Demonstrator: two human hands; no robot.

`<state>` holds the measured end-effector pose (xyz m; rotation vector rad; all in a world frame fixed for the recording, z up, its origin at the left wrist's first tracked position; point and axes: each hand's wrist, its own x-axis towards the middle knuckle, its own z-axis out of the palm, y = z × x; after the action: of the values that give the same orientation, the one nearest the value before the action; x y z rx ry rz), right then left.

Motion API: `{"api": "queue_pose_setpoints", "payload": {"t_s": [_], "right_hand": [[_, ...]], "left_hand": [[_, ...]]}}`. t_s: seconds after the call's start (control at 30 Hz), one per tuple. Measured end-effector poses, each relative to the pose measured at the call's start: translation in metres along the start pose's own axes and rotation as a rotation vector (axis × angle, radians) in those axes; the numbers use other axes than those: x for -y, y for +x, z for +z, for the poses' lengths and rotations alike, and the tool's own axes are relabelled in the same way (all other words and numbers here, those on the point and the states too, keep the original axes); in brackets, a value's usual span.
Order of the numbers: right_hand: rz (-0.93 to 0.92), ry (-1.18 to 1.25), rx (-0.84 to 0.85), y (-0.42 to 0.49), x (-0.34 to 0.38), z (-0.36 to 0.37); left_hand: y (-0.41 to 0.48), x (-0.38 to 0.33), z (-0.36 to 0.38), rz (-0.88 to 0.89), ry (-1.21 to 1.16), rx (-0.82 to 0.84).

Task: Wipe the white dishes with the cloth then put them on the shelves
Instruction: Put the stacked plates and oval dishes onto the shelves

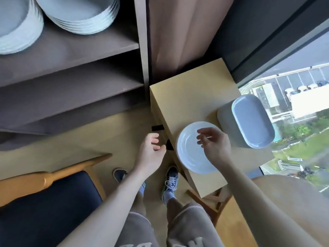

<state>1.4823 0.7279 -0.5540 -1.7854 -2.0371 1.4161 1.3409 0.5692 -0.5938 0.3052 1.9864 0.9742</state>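
Note:
A round white plate (190,154) lies on the light wooden table (187,98), near its left edge. My right hand (214,144) hovers over the plate's right side with relaxed, slightly curled fingers, holding nothing. My left hand (151,150) hangs open just left of the table edge, beside the plate and apart from it. A white oblong dish (252,120) rests on a grey-white cloth or stack (225,116) at the table's right. Two stacks of white plates (78,16) (16,27) sit on the dark shelf (74,50) at upper left.
Lower shelves (71,90) of the dark unit hold nothing visible. A wooden chair with a dark blue cushion (46,207) stands at lower left. A window (302,97) runs along the right. My feet (170,182) stand beside the table.

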Motion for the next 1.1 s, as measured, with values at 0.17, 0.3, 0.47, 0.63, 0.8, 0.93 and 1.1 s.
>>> {"api": "queue_pose_setpoints", "payload": {"t_s": [0.17,0.3,0.47,0.63,0.8,0.93,1.1], "right_hand": [[0.009,-0.086,0.012,-0.005,-0.047,-0.001],[0.251,-0.179,-0.198,0.009,-0.072,0.014],[0.588,-0.008,-0.217,0.02,-0.12,0.011],[0.666,0.417,-0.089,0.024,-0.16,0.016],[0.649,0.545,-0.073,0.026,-0.175,0.019],[0.579,0.535,-0.04,0.023,-0.176,0.016],[0.432,0.47,-0.006,0.019,-0.151,0.017]], "left_hand": [[0.033,-0.024,-0.012,-0.015,-0.004,-0.158],[0.043,-0.022,0.0,-0.07,0.18,0.035],[0.05,0.0,0.044,-0.194,0.221,0.306],[0.062,0.009,0.086,-0.279,0.156,0.361],[0.068,0.017,0.105,-0.35,0.128,0.294],[0.065,0.017,0.099,-0.371,0.074,0.286],[0.047,0.016,0.069,-0.378,0.006,0.204]]}}
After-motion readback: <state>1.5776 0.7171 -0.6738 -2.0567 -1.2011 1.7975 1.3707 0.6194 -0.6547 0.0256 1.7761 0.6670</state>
